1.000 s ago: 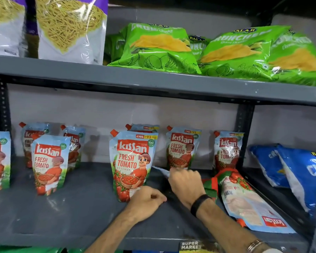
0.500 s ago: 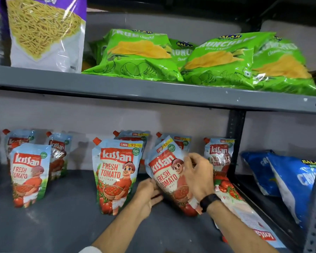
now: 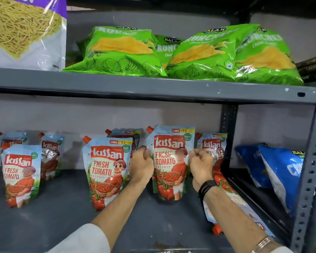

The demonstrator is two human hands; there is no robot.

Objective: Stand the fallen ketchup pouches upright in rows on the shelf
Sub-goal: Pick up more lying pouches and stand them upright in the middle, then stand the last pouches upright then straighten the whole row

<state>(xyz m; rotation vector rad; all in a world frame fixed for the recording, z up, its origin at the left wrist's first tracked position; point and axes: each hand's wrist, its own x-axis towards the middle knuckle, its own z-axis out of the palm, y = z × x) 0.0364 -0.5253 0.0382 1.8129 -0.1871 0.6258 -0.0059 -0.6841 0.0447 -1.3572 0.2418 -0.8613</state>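
Note:
A ketchup pouch (image 3: 170,161), blue and red with an orange spout, stands upright on the grey lower shelf (image 3: 62,216). My left hand (image 3: 141,166) pinches its left edge and my right hand (image 3: 201,165) pinches its right edge. Left of it stands another upright pouch (image 3: 106,170), and a third front pouch (image 3: 19,174) stands at far left. Several more pouches stand behind, one of them (image 3: 212,148) at the back right. One fallen pouch (image 3: 232,205) lies flat, back side up, under my right forearm, its spout toward the front edge.
Blue snack bags (image 3: 277,172) lean in the neighbouring bay on the right, past the perforated grey upright (image 3: 228,136). The upper shelf (image 3: 153,86) carries green chip bags (image 3: 124,52) and a purple-and-white noodle snack bag (image 3: 26,31). A front corner post (image 3: 310,170) stands at right.
Both hands lifted a tilted pouch from the shelf floor and set it upright beside the front middle pouch. The camera view shifted left and closer.

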